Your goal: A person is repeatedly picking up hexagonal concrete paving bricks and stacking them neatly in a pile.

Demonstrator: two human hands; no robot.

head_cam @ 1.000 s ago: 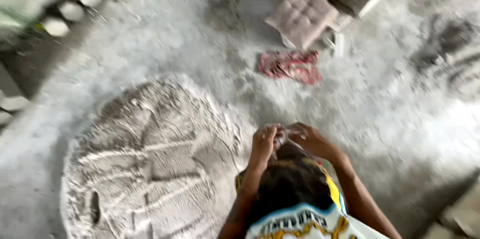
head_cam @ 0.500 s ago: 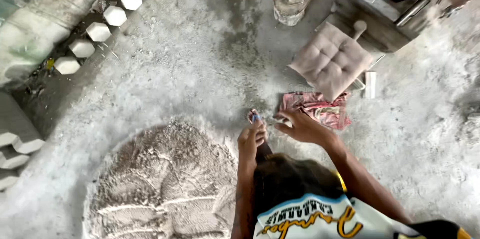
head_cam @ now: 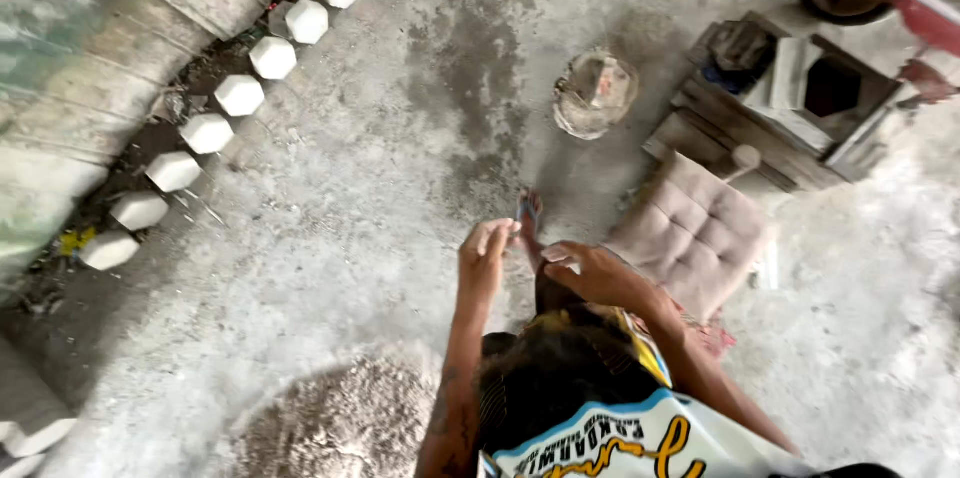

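A rough grey concrete floor [head_cam: 330, 228] fills the view, dusty and stained darker in patches. Nearest, below and to the left of the hands, lies a heap of sandy grey mix [head_cam: 345, 423] spread on the floor. The person's left hand [head_cam: 487, 256] and right hand [head_cam: 590, 273] are held close together in front of the body, fingers curled; the picture is too blurred to tell whether either one grips anything. Just beyond the hands, between them, a foot in a sandal [head_cam: 528, 216] rests on the floor. To the right of the right hand lies a tufted beige cushion [head_cam: 695, 233], near it. Farther out, beyond the sandal, stands a battered round bucket [head_cam: 595, 93] crusted with grey material; what it holds cannot be made out. Right of the bucket sits a wooden crate [head_cam: 790, 103] with odds and ends in it. Far to the left of the left hand, a row of white hexagonal blocks [head_cam: 240, 95] runs along a weathered wall [head_cam: 90, 48].
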